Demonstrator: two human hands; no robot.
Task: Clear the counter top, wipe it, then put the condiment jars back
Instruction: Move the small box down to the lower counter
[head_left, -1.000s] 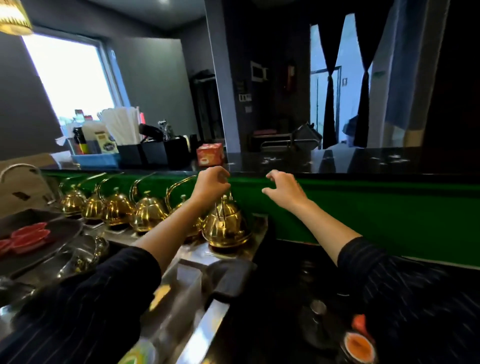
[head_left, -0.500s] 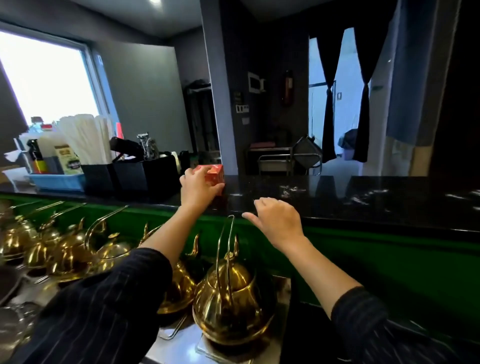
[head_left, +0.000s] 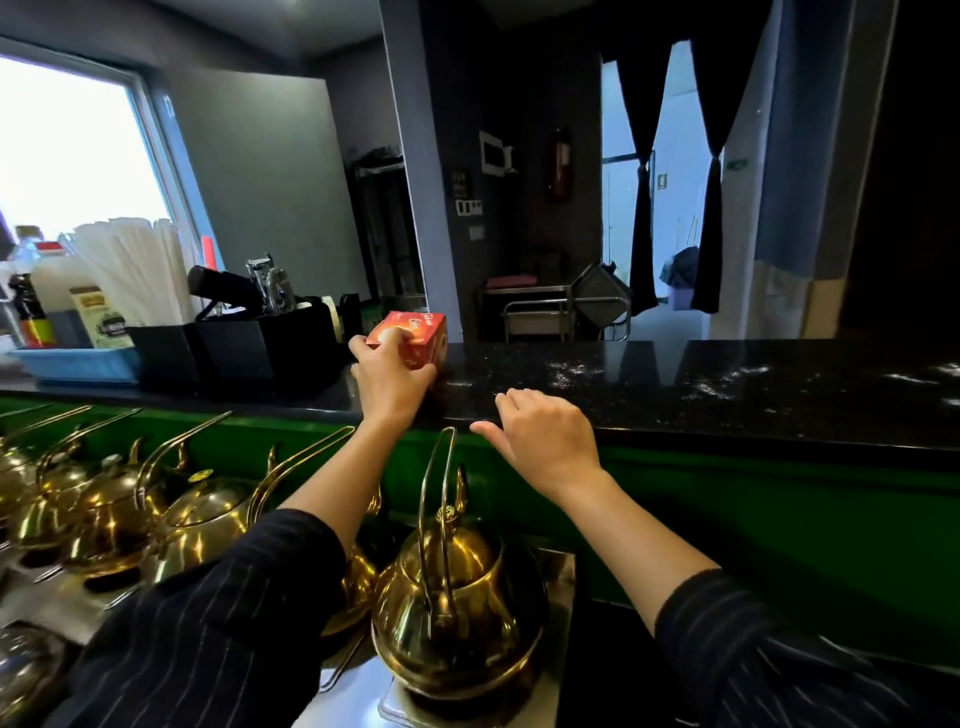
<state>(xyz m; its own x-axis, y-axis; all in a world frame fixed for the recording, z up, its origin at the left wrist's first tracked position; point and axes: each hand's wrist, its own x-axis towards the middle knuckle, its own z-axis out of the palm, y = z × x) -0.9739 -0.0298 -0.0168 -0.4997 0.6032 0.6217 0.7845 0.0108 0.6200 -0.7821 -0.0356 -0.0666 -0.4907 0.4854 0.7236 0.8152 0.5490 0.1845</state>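
1. On the black speckled stone counter top (head_left: 675, 384), my left hand (head_left: 392, 382) grips the small red cardboard box (head_left: 413, 338), ready to clear it.
2. My right hand (head_left: 545, 436) rests loosely curled and empty at the counter's near edge, steadying me.

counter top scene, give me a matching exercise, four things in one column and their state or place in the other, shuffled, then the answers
Things:
1. red box
2. right hand
3. gold kettle
4. blue tray

States or places:
A. far left on the black counter top, holding bottles
B. empty, at the counter edge
C. in the grip of the left hand
D. below the counter, handle upright

Pairs: 1-C, 2-B, 3-D, 4-A
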